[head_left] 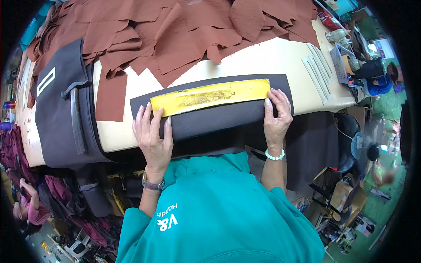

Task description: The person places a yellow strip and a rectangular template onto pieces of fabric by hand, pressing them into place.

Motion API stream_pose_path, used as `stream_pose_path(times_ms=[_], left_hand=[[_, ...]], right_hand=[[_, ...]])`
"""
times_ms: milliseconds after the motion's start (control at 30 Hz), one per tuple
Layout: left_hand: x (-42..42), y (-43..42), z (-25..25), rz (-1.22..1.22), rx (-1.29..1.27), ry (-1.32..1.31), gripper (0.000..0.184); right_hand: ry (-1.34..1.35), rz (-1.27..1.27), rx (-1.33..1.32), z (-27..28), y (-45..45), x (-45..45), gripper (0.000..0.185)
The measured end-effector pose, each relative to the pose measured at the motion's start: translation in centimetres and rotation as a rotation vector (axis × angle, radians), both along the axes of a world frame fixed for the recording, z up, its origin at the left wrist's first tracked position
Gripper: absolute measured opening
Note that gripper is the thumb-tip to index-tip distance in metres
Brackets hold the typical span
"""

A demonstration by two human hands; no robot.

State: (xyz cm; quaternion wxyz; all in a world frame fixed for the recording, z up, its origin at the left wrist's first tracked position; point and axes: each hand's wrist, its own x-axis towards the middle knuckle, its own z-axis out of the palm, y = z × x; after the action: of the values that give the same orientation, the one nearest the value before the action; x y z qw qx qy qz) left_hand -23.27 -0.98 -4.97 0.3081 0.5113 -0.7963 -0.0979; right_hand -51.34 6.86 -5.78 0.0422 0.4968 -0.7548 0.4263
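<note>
A long, slightly curved yellow strip (206, 95), scuffed dark along its middle, lies across a dark brown sheet (210, 117) at the near edge of the table. The left end of the strip is held by my left hand (153, 138), with the index fingertip on it and the thumb below on the dark sheet. At the other end, my right hand (277, 111) has its fingertips on the corner and its thumb by the lower edge. A hammer (76, 116) rests on folded dark material (55, 118) to the left.
Reddish-brown leather-like pieces (184, 39) cover the far side of the cream table (116, 138). Pale slotted frames (318, 72) lie at the right, near a plastic basket (341, 65). A small white rectangular frame (46, 81) sits on the folded dark material. Another person (35, 204) is at the lower left.
</note>
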Motion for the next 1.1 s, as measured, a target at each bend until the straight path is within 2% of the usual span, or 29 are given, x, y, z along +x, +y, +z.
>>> stream_pose_path(times_ms=[100,500,1100], left_hand=[[-0.4,-0.1,-0.1,0.028,-0.06,-0.09,0.034],[-0.3,0.0,-0.9,0.057,-0.072,-0.172,0.035],[-0.4,0.0,-1.1,0.071,-0.068,-0.182,0.035]], right_hand=[[0.065,-0.01,0.02,0.1,-0.2,0.2,0.021],[0.172,-0.036,0.051,-0.5,-0.5,0.4,0.026],[0.253,-0.043,0.073,-0.4,-0.7,0.5,0.028]])
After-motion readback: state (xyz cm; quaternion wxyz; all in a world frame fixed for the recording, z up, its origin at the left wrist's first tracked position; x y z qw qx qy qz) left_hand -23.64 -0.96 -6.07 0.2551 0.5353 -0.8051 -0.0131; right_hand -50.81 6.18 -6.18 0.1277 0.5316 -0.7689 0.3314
